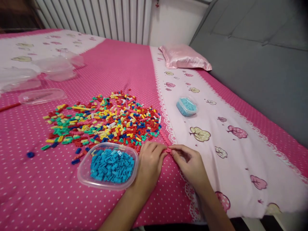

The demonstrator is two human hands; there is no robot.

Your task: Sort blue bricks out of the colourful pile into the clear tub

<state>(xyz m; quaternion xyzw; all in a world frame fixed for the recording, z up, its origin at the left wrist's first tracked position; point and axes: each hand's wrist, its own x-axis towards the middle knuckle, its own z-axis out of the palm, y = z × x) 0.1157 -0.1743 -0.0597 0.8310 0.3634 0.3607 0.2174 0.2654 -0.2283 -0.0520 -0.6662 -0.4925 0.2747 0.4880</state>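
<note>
Between my two hands is a thin strip of joined pink building bricks [165, 138], which runs up and away from my fingertips. My left hand [152, 158] pinches its near end, with the fingers curled over it. From the other side, my right hand [189, 162] grips the same end between thumb and forefinger. Left of my left wrist sits a clear plastic tub [83, 175] holding many blue bricks [112, 165]. A big loose pile of small coloured bricks [113, 118] spreads beyond the tub and my left hand, in red, yellow, green, blue, white and pink.
A smaller clear tub of light blue bricks [187, 106] stands on the white band of the bedspread [235, 166]. Clear containers [56, 67] and a clear lid [43, 96] lie at left. A pink pillow [184, 57] rests by the grey headboard [260, 64]; a radiator [101, 19] stands behind.
</note>
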